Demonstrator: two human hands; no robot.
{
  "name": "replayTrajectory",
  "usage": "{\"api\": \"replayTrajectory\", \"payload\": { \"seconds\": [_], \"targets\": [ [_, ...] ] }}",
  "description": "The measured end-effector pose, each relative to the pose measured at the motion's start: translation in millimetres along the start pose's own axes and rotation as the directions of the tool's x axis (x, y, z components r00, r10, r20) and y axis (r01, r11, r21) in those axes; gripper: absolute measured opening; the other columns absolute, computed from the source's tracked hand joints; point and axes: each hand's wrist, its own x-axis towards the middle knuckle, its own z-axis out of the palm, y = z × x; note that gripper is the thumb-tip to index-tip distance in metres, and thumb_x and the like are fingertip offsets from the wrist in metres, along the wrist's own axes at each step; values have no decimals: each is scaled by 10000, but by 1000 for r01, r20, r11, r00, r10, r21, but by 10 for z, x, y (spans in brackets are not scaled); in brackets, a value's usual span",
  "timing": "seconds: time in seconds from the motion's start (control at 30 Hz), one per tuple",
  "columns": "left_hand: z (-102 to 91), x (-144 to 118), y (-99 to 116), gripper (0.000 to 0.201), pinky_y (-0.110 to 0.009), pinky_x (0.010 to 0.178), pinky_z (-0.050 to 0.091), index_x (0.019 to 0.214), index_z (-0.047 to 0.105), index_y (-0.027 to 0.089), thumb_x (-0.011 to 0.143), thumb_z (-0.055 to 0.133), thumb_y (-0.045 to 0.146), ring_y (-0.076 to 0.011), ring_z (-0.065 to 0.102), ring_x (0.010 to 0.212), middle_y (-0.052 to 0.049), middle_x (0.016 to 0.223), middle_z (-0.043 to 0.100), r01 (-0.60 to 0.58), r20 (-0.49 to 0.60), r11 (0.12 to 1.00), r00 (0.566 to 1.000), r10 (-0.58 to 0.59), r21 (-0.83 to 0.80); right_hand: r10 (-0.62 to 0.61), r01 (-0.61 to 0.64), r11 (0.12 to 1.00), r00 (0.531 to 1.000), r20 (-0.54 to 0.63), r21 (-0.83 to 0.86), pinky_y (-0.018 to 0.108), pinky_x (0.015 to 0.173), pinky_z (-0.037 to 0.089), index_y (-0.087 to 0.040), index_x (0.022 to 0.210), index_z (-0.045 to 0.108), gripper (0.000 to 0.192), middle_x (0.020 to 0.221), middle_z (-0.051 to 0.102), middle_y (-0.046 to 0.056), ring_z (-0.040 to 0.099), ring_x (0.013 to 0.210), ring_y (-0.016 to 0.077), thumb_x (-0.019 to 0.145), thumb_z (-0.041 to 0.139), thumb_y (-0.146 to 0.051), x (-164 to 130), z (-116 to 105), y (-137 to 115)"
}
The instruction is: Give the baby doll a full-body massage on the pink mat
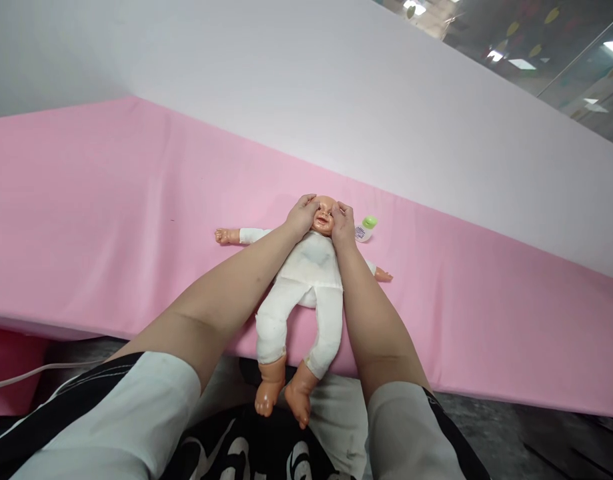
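Doll [311,263] on a pink table [486,307] below a white wall [336,93]

The table runs the full width of the view, its smooth cover faintly creased at left and right, with one tiny dark mark left of the doll. Behind it rises the plain wall; past its slanting top, at upper right, glass [531,40] shows bright lights. Dark floor [486,427] appears below the near edge. At lower left, a pale cable [41,373] crosses in front of something red [11,367].

The doll lies face up at the middle, arms spread, feet hanging over the near edge. The left hand [302,217] and right hand [343,223] touch opposite sides of its head, fingers bent inward near the eyes; whether they grip or merely rest cannot be told. Just beside the right hand is a white bottle [363,233] with a green cap. The person wears white sleeves [121,413] with black stripes.
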Motion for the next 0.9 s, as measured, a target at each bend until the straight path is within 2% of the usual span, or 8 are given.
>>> {"api": "replayTrajectory", "payload": {
  "seconds": [0.13,0.23,0.33,0.47,0.6,0.7,0.8,0.9],
  "targets": [
    [-19,-34,5,441,-387,1097,524,1384,624,204,970,513,306,-223,694,1185,-90,1290,727,44,7,999,999,-44,-19,-44,43,999,999,7,17,431,1159,500,-199,1383,557,526,1432,632,108,626,1314,224,980,524,-534,-109,-16,-51],
    [-121,-146,64,404,-399,1171,455,1326,668,191,1018,469,361,-244,643,1281,-113,1366,701,-150,4,963,988,153,225,-86,76,973,996,-38,-217,411,1151,502,-191,1390,564,478,1425,650,121,628,1298,213,1032,420,-473,-220,-54,-132],
    [-273,-310,147,401,-442,1184,425,1232,707,218,1057,394,398,-291,633,1273,-138,1314,719,-320,76,767,939,337,556,-136,84,879,988,-77,-469,433,1076,545,-189,1346,597,489,1242,734,141,688,1156,251,1068,337,-495,-339,-87,-215],
    [-422,-495,215,467,-473,1147,445,1306,672,200,1077,316,399,-322,648,1236,-172,1309,713,-373,215,599,923,320,709,-187,131,801,982,-37,-585,443,1043,560,-177,1356,621,583,1166,768,155,725,1071,285,1080,298,-576,-469,-158,-265],
    [-470,-549,250,535,-481,1185,408,1442,592,143,1073,351,447,-341,586,1360,-203,1448,643,-418,293,564,907,303,712,-159,198,784,980,119,-589,483,1169,486,-173,1497,573,728,1385,705,167,673,1272,324,1043,360,-701,-505,-268,-295],
    [-473,-540,296,616,-506,1145,439,1470,561,131,1012,505,538,-386,581,1359,-217,1458,629,-434,342,551,901,266,713,-70,177,775,978,195,-607,550,1140,505,-152,1619,441,933,1320,734,183,701,1220,365,944,534,-789,-480,-299,-330],
    [-467,-532,344,604,-496,1063,491,1423,587,155,962,596,546,-389,637,1253,-200,1384,668,-412,341,575,911,233,707,-31,127,798,985,171,-590,566,1079,548,-148,1653,384,1105,1159,783,162,748,1080,358,824,704,-804,-450,-271,-343],
    [-460,-531,375,562,-478,1017,508,1362,615,181,928,654,536,-373,666,1159,-173,1299,701,-356,301,618,933,195,701,-50,102,845,992,112,-525,560,1113,531,-166,1609,460,1100,1173,783,155,744,1104,348,759,784,-787,-433,-231,-321]
  ]
}}
